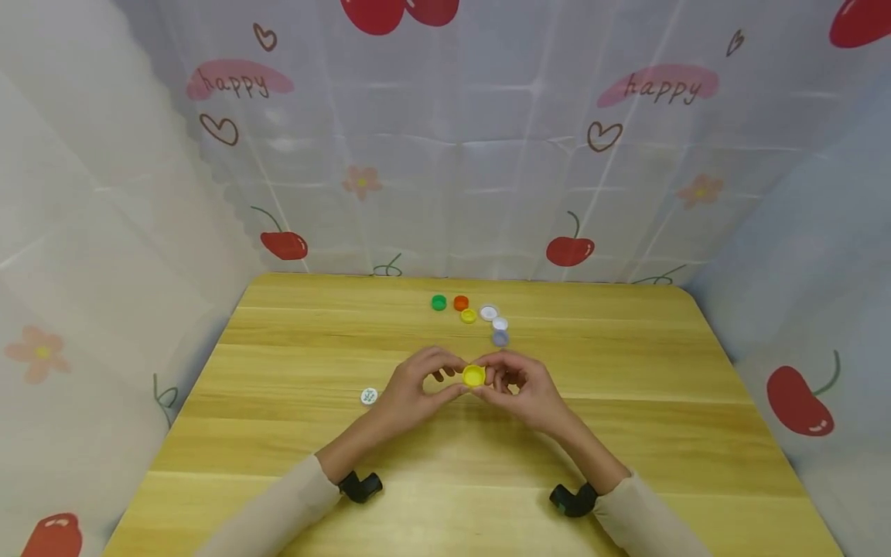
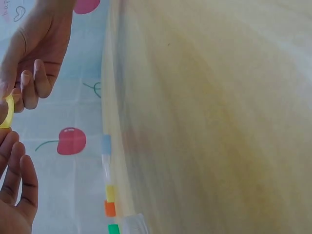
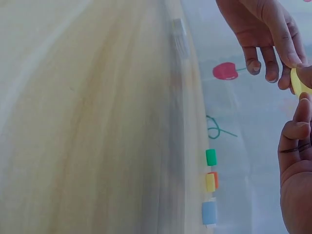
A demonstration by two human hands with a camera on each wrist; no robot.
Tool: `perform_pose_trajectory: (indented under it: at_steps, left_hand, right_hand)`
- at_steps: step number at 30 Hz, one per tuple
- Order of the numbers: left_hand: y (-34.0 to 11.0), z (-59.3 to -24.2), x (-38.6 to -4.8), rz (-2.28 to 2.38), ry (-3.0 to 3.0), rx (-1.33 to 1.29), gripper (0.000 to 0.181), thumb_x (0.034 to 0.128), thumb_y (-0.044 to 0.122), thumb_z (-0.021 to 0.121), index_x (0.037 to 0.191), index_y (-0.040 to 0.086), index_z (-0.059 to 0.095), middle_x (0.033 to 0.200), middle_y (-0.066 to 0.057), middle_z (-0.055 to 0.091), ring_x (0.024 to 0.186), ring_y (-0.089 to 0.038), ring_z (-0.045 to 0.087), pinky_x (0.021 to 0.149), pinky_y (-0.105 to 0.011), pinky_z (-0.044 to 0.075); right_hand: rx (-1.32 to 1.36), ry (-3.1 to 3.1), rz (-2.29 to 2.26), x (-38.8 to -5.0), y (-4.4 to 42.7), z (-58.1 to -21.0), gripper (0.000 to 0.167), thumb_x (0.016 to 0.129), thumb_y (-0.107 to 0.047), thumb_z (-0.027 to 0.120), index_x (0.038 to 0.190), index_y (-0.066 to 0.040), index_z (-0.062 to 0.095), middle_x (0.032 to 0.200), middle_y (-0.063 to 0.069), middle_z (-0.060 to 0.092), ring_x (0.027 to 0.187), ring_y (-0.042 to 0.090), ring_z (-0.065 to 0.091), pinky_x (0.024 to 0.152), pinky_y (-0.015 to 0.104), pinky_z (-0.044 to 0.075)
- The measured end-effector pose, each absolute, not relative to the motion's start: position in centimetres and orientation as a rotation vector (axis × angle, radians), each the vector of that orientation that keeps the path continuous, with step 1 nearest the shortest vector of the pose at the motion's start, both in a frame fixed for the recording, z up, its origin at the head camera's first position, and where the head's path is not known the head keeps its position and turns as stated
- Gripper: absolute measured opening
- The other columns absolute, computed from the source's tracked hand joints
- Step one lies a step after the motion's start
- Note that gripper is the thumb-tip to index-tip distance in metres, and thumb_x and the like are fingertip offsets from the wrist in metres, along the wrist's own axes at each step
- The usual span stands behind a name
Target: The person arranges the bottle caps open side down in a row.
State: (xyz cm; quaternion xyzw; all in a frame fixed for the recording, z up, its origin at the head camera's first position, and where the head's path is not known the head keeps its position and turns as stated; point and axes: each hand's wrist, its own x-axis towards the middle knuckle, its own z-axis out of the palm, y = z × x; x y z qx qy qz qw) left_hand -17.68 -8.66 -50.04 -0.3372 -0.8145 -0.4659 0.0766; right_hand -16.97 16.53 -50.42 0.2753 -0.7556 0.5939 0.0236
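Observation:
A small round yellow bottle cap [image 1: 474, 376] is held above the table between both hands, its hollow side toward the head camera. My left hand [image 1: 416, 387] pinches its left edge between thumb and fingers. From the other side my right hand [image 1: 525, 389] pinches the right edge, other fingers curled loosely. Both wrist views show the yellow cap [image 2: 9, 112] only in part, at the frame edge. On the table left of my left hand lies a white round cap [image 1: 369, 396] with a dark green print.
Beyond the hands lie a green cap [image 1: 438, 302], an orange-red cap [image 1: 461, 302], another yellow cap [image 1: 468, 316], two white caps [image 1: 489, 312] and a pale bluish cap [image 1: 500, 338]. The wooden table [image 1: 292, 333] meets a printed curtain [image 1: 452, 209] at the back.

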Motion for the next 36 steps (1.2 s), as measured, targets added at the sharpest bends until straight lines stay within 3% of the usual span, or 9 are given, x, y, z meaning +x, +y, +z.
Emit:
perform_pose_trajectory:
  at_steps: [4, 7, 11, 16, 24, 29, 33, 36]
  left_hand:
    - [-8.8, -50.5, -17.5, -1.696, -2.507, -0.901, 0.022, 0.1001, 0.031, 0.079, 0.122, 0.028, 0.076, 0.116, 0.008, 0.074, 0.103, -0.014, 0.069, 0.088, -0.028, 0.061]
    - [-9.0, -50.8, -17.7, -2.057, -2.536, -0.753, 0.02, 0.1032, 0.03, 0.075, 0.121, 0.021, 0.078, 0.114, 0.004, 0.077, 0.101, -0.012, 0.071, 0.088, -0.029, 0.061]
    - [-9.3, -51.0, -18.1, -2.349, -2.534, -0.622, 0.026, 0.1049, 0.023, 0.072, 0.119, 0.002, 0.077, 0.103, 0.003, 0.078, 0.095, -0.014, 0.071, 0.089, -0.033, 0.062]
    - [-9.4, -51.1, -18.3, -2.416, -2.56, -0.568, 0.028, 0.1034, 0.021, 0.072, 0.116, -0.003, 0.076, 0.096, 0.006, 0.077, 0.091, -0.015, 0.069, 0.087, -0.034, 0.061]
    - [-9.6, -51.2, -18.3, -2.309, -2.613, -0.587, 0.024, 0.1017, 0.021, 0.073, 0.112, 0.0, 0.078, 0.098, 0.0, 0.076, 0.089, -0.014, 0.066, 0.084, -0.033, 0.061]
    - [-9.7, -51.0, -18.1, -2.009, -2.614, -0.702, 0.012, 0.0989, 0.02, 0.076, 0.107, 0.013, 0.08, 0.099, 0.0, 0.077, 0.089, -0.013, 0.068, 0.082, -0.029, 0.059]
    - [-9.9, -50.9, -17.8, -1.656, -2.557, -0.919, 0.012, 0.0956, 0.016, 0.079, 0.106, 0.023, 0.079, 0.101, 0.005, 0.076, 0.091, -0.015, 0.068, 0.085, -0.026, 0.059]
    - [-9.9, -50.8, -17.6, -1.335, -2.428, -1.114, 0.017, 0.0919, 0.013, 0.082, 0.106, 0.021, 0.078, 0.103, 0.006, 0.075, 0.092, -0.016, 0.067, 0.084, -0.023, 0.059]
  right_hand:
    - [0.863, -2.331, 1.841, -16.8, 16.5, -50.6, 0.034, 0.09, 0.0, 0.084, 0.121, -0.012, 0.075, 0.087, 0.003, 0.066, 0.073, 0.007, 0.056, 0.061, 0.022, 0.051]
    - [0.873, -2.327, 1.832, -16.8, 16.4, -50.8, 0.034, 0.091, 0.0, 0.084, 0.122, -0.012, 0.075, 0.087, 0.003, 0.066, 0.073, 0.007, 0.056, 0.061, 0.022, 0.051]
    - [0.907, -2.346, 1.791, -16.8, 16.2, -50.9, 0.033, 0.092, -0.002, 0.084, 0.122, -0.012, 0.075, 0.087, 0.003, 0.065, 0.072, 0.007, 0.055, 0.059, 0.021, 0.05]
    - [0.948, -2.375, 1.745, -16.7, 16.0, -51.1, 0.033, 0.092, -0.004, 0.084, 0.123, -0.012, 0.075, 0.088, 0.01, 0.065, 0.071, 0.005, 0.053, 0.059, 0.02, 0.049]
    - [0.961, -2.391, 1.704, -16.8, 15.9, -51.4, 0.036, 0.091, -0.003, 0.085, 0.124, -0.013, 0.075, 0.088, 0.006, 0.065, 0.069, 0.004, 0.053, 0.058, 0.02, 0.049]
    - [0.913, -2.443, 1.749, -17.0, 16.1, -51.5, 0.035, 0.095, -0.007, 0.082, 0.128, -0.014, 0.074, 0.092, 0.007, 0.068, 0.071, 0.009, 0.058, 0.061, 0.022, 0.052]
    - [0.852, -2.534, 1.933, -17.0, 16.6, -51.4, 0.018, 0.105, -0.014, 0.07, 0.123, -0.012, 0.074, 0.096, 0.012, 0.07, 0.077, 0.012, 0.062, 0.066, 0.026, 0.056]
    - [0.884, -2.561, 2.113, -17.2, 16.9, -51.5, 0.021, 0.113, -0.017, 0.056, 0.119, -0.006, 0.073, 0.095, 0.017, 0.068, 0.075, 0.015, 0.061, 0.066, 0.031, 0.058]
